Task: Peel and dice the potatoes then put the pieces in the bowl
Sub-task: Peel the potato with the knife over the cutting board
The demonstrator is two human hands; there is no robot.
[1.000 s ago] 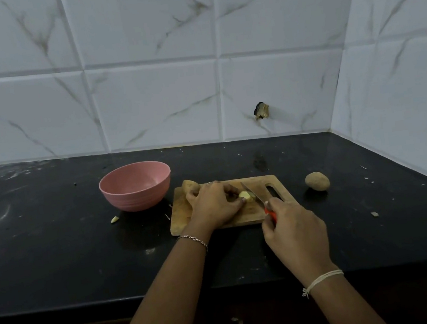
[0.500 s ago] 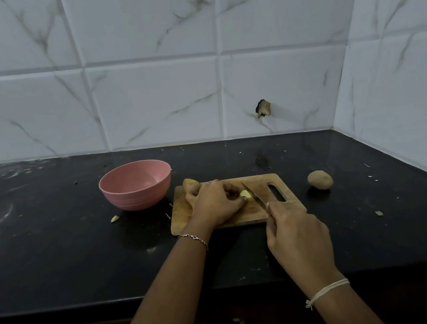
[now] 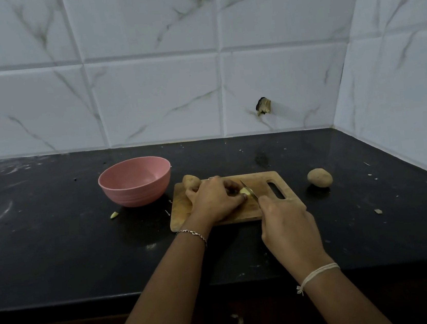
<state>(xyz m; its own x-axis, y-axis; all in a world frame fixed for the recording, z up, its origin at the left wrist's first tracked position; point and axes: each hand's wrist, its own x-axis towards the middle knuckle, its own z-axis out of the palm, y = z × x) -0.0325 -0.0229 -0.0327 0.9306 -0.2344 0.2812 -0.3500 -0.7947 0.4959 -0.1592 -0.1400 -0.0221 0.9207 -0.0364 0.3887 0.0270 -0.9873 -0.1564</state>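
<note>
A pink bowl [image 3: 135, 181] sits on a black countertop [image 3: 56, 248], left of a wooden cutting board [image 3: 182, 211]. There the left hand [image 3: 212, 198], fingers curled, pins a peeled potato piece [image 3: 244, 191]. The right hand [image 3: 287, 222] grips a knife [image 3: 251, 192], blade seemingly touching it. A whole potato [image 3: 319, 177] lies farther right.

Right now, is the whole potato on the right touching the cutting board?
Apart. The head view shows bare black counter between the potato and the cutting board's right edge.
</note>
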